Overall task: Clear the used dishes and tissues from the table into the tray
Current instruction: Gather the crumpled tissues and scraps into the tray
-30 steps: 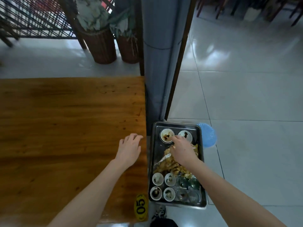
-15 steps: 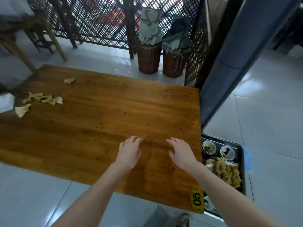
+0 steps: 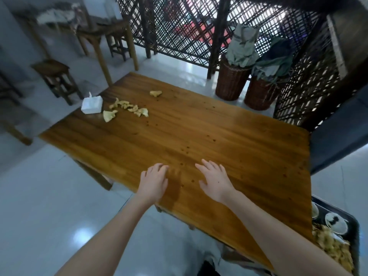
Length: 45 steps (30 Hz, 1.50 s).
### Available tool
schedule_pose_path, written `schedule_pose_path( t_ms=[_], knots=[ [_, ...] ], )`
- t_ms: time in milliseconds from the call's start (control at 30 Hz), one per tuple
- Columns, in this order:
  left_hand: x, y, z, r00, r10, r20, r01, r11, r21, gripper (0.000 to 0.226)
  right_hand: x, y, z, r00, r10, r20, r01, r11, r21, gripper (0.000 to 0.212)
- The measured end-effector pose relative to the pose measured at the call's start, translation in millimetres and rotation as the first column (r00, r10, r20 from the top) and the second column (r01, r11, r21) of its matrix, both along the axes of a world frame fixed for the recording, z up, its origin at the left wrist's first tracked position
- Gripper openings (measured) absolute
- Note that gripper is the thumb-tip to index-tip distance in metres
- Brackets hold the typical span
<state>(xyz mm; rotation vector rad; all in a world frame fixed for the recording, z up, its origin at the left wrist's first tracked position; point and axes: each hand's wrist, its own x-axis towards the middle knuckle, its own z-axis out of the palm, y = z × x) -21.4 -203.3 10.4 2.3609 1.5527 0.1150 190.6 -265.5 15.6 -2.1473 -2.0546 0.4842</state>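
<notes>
Several crumpled yellowish tissues (image 3: 127,109) lie at the far left of the wooden table (image 3: 199,136), and one more tissue (image 3: 155,93) sits apart behind them. A white tissue box (image 3: 92,104) stands at the table's left corner. My left hand (image 3: 154,182) hovers over the near table edge, fingers loosely bent, holding nothing. Beside it my right hand (image 3: 216,179) is spread flat over the wood, also empty. The dark metal tray (image 3: 355,234) shows at the bottom right, below the table's right end, holding small sauce dishes (image 3: 336,222) and a heap of used tissues (image 3: 330,248).
Two wicker baskets (image 3: 232,82) with green cloth stand behind the table by a lattice screen (image 3: 189,26). Wooden stools (image 3: 57,78) and another table stand at the far left. A dark pillar (image 3: 338,140) rises at the right. Glossy tile floor surrounds the table.
The view swung left from the tray to the table. My right hand left the tray and now hovers over the table beside the left hand. The tissues and box came into view.
</notes>
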Motion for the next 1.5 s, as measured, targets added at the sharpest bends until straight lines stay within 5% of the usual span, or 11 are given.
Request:
schedule_pose_path(
  t_ms=[533, 1067, 1500],
  knots=[
    [-119, 100, -9, 0.974, 0.225, -0.043, -0.225, 0.974, 0.006, 0.045, -107, 145, -16, 0.981, 0.176, -0.083, -0.180, 0.983, -0.038, 0.057],
    [-172, 251, -22, 0.959, 0.282, -0.016, -0.283, 0.956, -0.082, 0.051, -135, 283, -31, 0.981, 0.021, -0.192, -0.047, 0.990, -0.134, 0.069],
    [-191, 407, -51, 0.996, 0.066, 0.061, -0.054, 0.984, -0.171, 0.057, -170, 407, -50, 0.957, -0.246, -0.155, 0.214, 0.957, -0.197, 0.066]
  ],
)
